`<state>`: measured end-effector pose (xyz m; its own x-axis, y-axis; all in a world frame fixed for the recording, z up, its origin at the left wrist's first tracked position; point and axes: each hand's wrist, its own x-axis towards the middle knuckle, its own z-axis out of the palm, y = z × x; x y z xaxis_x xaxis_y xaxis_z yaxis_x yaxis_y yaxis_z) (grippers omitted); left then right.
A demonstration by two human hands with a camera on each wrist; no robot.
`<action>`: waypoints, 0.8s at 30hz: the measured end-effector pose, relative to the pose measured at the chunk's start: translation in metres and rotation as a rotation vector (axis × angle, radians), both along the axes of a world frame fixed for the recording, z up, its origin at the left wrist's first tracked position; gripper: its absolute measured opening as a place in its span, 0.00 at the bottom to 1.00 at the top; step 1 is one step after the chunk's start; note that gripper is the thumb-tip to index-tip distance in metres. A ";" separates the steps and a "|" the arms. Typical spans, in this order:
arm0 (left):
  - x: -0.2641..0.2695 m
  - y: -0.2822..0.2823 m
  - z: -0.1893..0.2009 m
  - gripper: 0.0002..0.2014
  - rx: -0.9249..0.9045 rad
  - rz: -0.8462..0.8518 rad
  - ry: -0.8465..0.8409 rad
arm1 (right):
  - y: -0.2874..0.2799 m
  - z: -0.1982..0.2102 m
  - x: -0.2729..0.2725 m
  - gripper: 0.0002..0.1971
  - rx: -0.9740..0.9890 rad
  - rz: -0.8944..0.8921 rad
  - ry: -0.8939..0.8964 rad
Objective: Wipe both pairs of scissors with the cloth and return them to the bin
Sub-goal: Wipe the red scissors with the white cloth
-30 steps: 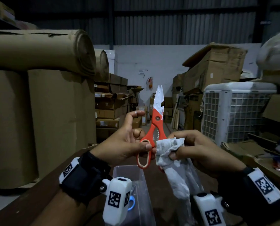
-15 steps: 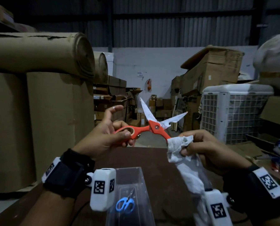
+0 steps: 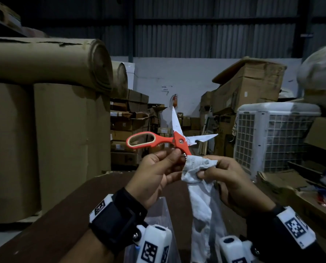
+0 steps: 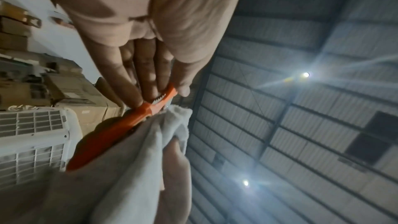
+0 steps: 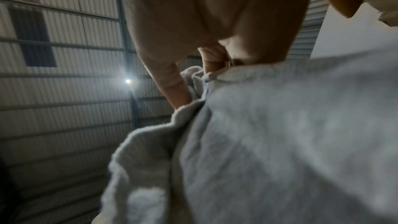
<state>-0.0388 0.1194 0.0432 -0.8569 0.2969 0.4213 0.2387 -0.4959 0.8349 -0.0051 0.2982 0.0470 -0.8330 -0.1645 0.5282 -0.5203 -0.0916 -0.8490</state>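
The orange scissors (image 3: 177, 140) are held up in the air in front of the person, above the dark brown surface (image 3: 67, 215). Their blades are spread wide, one pointing up and the other out to the right, while one looped handle sticks out to the left. The left hand (image 3: 156, 177) grips the scissors from below, its fingertips and thumb pinching the lower handle close to the pivot; in the left wrist view the fingers (image 4: 148, 74) lie along the orange handle beside its toothed inner edge. The right hand (image 3: 232, 179) is closed around a bunched part of the pale cloth (image 3: 200, 188), which is wrapped over the lower handle just under the pivot. The rest of the cloth hangs down between the two wrists. In the right wrist view the cloth (image 5: 269, 134) fills most of the frame, with the thumb and a curled finger pressed into its folds. Below the hands, a clear plastic bin (image 3: 166, 211) stands on the surface; its contents are mostly hidden, perhaps a trace of blue at its lower edge.
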 end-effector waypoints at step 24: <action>0.003 -0.011 0.005 0.10 0.082 0.288 0.046 | -0.008 -0.004 0.014 0.09 0.333 -0.090 0.155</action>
